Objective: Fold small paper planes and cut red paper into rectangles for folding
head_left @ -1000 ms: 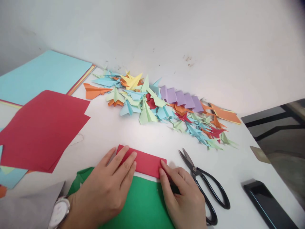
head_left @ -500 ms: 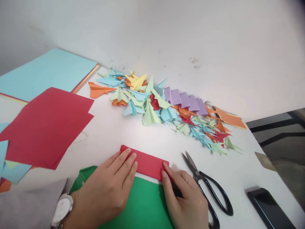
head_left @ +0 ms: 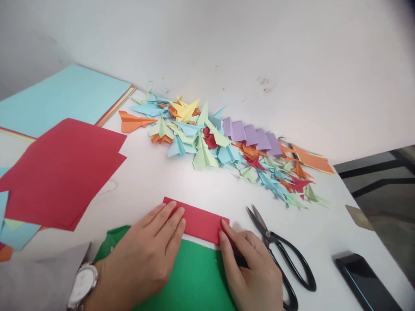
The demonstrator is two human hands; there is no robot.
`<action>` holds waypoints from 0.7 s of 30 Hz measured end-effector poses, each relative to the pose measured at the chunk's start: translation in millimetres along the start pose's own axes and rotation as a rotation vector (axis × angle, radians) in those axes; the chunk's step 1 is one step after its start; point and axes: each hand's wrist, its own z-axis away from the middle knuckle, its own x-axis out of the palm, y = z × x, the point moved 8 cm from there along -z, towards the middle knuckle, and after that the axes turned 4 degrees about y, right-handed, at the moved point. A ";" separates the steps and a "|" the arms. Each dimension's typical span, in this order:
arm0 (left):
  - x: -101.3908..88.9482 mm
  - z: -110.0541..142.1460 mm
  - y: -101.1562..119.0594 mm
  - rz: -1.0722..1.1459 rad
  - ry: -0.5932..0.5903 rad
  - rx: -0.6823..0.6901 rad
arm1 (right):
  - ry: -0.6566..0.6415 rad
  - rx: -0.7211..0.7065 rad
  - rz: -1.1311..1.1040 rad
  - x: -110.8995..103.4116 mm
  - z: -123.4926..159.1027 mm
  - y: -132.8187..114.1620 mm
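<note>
A folded red paper strip (head_left: 201, 221) lies slanted in front of me, its lower edge beside a green sheet (head_left: 196, 276). My left hand (head_left: 142, 255), with a watch at the wrist, rests flat across the strip's left end, fingers stretched out and hiding part of it. At the right end, my right hand (head_left: 253, 263) has thumb and index fingertip close together on the paper; its other fingers are curled under. Black-handled scissors (head_left: 269, 237) lie just right of that hand, blades slightly apart, one handle partly behind the hand.
Folded paper planes (head_left: 204, 155) in several colours are heaped along the wall, with a pleated purple paper (head_left: 251, 136) among them. Red sheets (head_left: 65, 172) and a light-blue stack (head_left: 65, 97) lie left. A black phone-like object (head_left: 365, 276) sits near the table's right edge.
Both hands and the red strip keep nearly the same place. The whole view has shifted very slightly to the left.
</note>
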 end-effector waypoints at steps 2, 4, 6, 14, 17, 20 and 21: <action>0.1 0.1 0.4 -0.004 -0.003 0.011 | -0.004 0.009 -0.006 -0.1 -0.5 -0.1; 0.4 0.0 1.0 -0.011 -0.011 0.030 | -0.008 0.017 -0.007 -0.1 -0.5 -0.1; 0.9 0.0 1.2 -0.014 -0.020 0.043 | -0.004 0.026 -0.004 -0.7 0.0 0.2; 3.0 2.6 -2.0 0.025 -0.033 0.071 | -0.001 0.063 -0.017 -0.3 -0.2 0.3; 5.0 4.3 -1.7 0.060 -0.036 0.075 | -0.009 0.090 -0.008 0.5 -0.7 1.0; 7.2 6.2 -1.6 0.070 -0.030 0.053 | -0.003 0.106 0.003 -0.1 -1.1 1.3; 7.6 6.7 -2.1 0.071 -0.026 0.038 | -0.003 0.108 0.003 -0.3 -1.4 1.1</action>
